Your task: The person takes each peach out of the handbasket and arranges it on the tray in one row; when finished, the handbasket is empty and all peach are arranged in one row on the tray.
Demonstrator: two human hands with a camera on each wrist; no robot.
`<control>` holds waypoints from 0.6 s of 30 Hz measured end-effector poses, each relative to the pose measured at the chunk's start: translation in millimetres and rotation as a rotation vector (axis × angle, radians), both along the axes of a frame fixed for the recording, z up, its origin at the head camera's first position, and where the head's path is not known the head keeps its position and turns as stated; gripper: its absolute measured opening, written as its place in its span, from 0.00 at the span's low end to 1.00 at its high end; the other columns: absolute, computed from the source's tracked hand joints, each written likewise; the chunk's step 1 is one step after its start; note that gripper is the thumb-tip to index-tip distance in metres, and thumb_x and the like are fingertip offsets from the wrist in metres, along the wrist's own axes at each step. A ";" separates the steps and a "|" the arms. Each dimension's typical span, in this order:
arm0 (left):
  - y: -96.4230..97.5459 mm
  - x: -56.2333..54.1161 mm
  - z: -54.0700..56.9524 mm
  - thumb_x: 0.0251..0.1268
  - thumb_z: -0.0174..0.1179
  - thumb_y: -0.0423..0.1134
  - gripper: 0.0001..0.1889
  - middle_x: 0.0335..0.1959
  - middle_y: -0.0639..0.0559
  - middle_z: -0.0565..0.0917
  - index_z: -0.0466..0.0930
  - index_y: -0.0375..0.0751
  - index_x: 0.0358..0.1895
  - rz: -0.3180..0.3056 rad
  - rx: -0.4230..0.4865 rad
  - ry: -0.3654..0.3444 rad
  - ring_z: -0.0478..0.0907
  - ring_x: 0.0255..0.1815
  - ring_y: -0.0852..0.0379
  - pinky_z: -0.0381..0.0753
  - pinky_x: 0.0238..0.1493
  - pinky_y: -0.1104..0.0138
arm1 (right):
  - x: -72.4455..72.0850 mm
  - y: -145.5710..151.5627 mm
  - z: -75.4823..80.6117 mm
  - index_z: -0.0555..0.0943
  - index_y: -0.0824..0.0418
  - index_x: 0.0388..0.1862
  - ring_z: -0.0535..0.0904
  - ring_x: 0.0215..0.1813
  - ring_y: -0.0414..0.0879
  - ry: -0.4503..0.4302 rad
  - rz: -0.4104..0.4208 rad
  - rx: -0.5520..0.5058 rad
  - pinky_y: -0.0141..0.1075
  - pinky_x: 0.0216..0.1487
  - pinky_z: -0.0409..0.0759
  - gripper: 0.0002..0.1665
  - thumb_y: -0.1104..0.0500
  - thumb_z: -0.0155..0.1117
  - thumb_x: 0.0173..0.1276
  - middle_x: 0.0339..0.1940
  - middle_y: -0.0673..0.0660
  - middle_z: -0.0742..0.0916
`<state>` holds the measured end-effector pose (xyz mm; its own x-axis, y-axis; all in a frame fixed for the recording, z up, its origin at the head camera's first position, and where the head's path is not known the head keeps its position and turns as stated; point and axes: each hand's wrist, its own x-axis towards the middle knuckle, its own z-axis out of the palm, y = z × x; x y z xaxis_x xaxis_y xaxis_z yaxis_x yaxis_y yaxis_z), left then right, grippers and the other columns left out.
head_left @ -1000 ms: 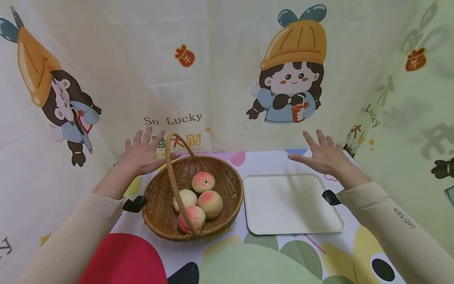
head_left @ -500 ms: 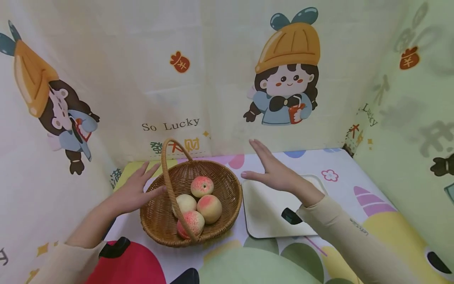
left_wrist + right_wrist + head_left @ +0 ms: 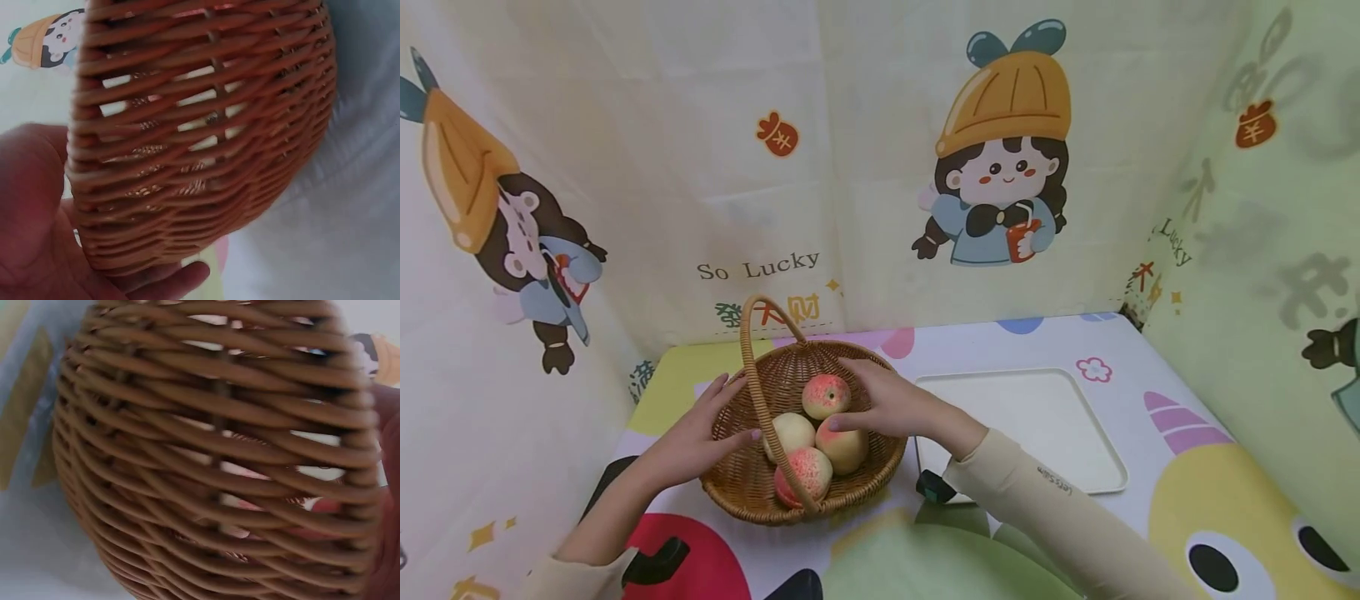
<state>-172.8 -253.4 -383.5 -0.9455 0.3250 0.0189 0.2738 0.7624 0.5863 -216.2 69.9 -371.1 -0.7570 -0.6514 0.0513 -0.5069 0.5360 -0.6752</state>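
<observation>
A brown wicker basket (image 3: pixel 872 492) with a tall arched handle (image 3: pixel 752 375) stands on the table, holding several peaches (image 3: pixel 826 396). My left hand (image 3: pixel 696 437) is at its left rim, fingers extended and thumb reaching over the inside toward the handle. In the left wrist view, that hand (image 3: pixel 37 212) lies right along the rim, one finger showing past the woven wall (image 3: pixel 206 125). Over the basket's right side, my right hand (image 3: pixel 891 404) is spread, its thumb overlapping a peach. The right wrist view is blurred; the wicker wall (image 3: pixel 206 437) fills most of it, partly hiding the hand (image 3: pixel 387 481).
A shallow white tray (image 3: pixel 1037 417) lies right of the basket, partly behind my right forearm. The tablecloth (image 3: pixel 1150 367) has colourful prints. Cream printed cloth (image 3: pixel 865 167) hangs at the back and on both sides. Black wrist straps show at both cuffs.
Both hands have come down from raised, spread positions to the basket. The right hand moved left from over the tray; the left moved down and inward. Basket, peaches and tray stay in place.
</observation>
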 end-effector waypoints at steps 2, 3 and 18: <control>-2.0 -0.7 -2.2 0.67 0.66 0.48 0.43 0.78 0.24 0.46 0.56 0.40 0.80 -0.005 0.022 0.001 0.48 0.73 0.18 0.66 0.52 0.27 | 1.5 -4.0 -2.9 0.57 0.66 0.80 0.62 0.76 0.51 0.019 -0.003 0.073 0.47 0.72 0.62 0.57 0.35 0.69 0.65 0.77 0.60 0.69; -3.2 -0.8 -3.3 0.67 0.66 0.45 0.41 0.78 0.24 0.46 0.56 0.40 0.79 -0.006 0.035 -0.002 0.48 0.73 0.18 0.67 0.52 0.27 | 1.9 -5.6 -4.5 0.60 0.65 0.79 0.65 0.75 0.51 0.034 -0.002 0.106 0.46 0.71 0.64 0.56 0.35 0.68 0.65 0.75 0.59 0.71; -7.8 -1.6 -17.5 0.64 0.43 0.20 0.37 0.79 0.31 0.51 0.56 0.42 0.78 0.082 0.189 -0.169 0.61 0.70 0.24 0.80 0.46 0.44 | 6.8 -19.8 -17.3 0.80 0.51 0.56 0.82 0.42 0.43 0.241 0.006 0.455 0.41 0.40 0.79 0.41 0.30 0.77 0.49 0.41 0.47 0.87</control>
<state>-174.3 -261.2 -401.0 -0.9635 0.2525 -0.0886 0.1013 0.6506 0.7527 -209.4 50.1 -388.4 -0.7546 -0.6529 -0.0656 -0.6237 0.7446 -0.2378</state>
